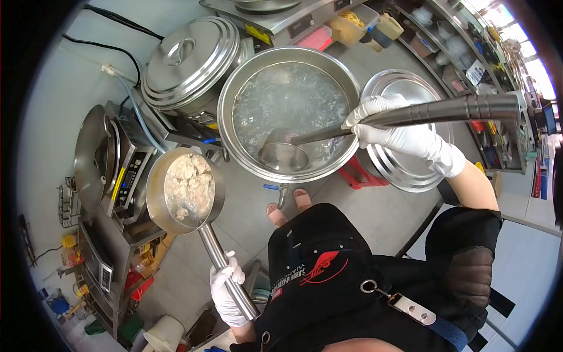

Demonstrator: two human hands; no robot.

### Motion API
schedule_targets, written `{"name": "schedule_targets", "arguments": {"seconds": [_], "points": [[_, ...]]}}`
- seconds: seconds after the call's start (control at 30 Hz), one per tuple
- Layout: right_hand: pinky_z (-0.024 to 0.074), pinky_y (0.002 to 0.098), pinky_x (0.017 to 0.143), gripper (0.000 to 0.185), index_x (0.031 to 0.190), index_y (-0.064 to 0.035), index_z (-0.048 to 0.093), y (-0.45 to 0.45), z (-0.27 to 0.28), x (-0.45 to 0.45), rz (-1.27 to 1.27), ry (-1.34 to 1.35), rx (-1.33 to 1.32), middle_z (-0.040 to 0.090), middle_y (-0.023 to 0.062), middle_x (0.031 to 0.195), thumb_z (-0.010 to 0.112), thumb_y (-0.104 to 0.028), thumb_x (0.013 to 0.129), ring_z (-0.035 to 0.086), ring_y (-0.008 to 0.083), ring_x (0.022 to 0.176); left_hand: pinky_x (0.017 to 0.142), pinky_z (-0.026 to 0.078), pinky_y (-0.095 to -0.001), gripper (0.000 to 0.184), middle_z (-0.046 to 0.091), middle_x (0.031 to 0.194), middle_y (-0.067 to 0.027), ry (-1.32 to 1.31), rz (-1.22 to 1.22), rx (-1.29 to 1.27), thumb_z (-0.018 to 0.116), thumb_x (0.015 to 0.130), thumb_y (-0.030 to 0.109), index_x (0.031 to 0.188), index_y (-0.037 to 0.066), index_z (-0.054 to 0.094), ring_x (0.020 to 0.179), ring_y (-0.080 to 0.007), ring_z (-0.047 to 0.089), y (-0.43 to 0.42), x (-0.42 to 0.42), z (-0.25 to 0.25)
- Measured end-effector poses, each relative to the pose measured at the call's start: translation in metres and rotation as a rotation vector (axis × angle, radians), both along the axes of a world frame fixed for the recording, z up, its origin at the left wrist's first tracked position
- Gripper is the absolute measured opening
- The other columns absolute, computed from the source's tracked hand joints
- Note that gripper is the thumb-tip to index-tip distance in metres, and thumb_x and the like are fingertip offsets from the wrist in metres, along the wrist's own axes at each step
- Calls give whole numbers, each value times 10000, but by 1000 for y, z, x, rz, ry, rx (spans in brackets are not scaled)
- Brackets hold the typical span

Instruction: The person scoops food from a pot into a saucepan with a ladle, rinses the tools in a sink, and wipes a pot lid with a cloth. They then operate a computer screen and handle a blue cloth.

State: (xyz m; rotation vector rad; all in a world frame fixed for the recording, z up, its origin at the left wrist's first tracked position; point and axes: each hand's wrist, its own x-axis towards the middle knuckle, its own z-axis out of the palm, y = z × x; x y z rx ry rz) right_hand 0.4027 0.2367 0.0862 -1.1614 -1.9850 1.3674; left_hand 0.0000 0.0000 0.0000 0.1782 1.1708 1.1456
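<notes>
Ladle (282, 157) in right hand (393, 130), in pot liquid (287, 100).

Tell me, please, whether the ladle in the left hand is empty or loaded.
Loaded: pale, lumpy pieces lie in the bowl of the ladle that the left hand grips.

From the head, looking down over the pot (225, 111).

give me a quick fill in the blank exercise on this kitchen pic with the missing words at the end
The left hand grips the scoop of pale chunks by its ____.
The ladle dipping into the open pot is in the ____ hand.
Both gloves are ____.
The emblem on the black apron is ____.

handle; right; white; red
</notes>
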Motion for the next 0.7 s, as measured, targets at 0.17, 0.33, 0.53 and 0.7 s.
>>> {"name": "schedule_targets", "arguments": {"seconds": [0.17,0.33,0.53,0.7], "points": [[524,247,664,159,976,24,659,8,13,3,-276,98,-184,653,73,768,611,-82,868,639,122,662,507,412,-261,395,497,763,-58,18,37,3,580,774,56,1146,-56,509,561,-116,485,4,-1,-1],[510,236,640,194,972,-19,647,22,19,37,-294,45,-101,646,37,781,637,-183,869,635,100,654,505,412,-261,391,494,757,-57,17,39,2,578,774,57,1141,-57,509,563,-116,484,1,2,0],[503,237,635,187,975,-19,656,28,29,60,-349,-11,-2,647,35,769,627,-170,868,630,100,640,505,412,-252,389,491,753,-51,18,44,-3,580,777,63,1137,-64,504,561,-112,480,2,5,0],[516,237,625,194,984,-14,662,27,35,69,-387,17,54,649,46,760,651,-168,867,625,104,634,502,414,-250,389,495,754,-48,16,44,3,581,784,62,1141,-69,497,557,-110,478,4,6,-1]]}}
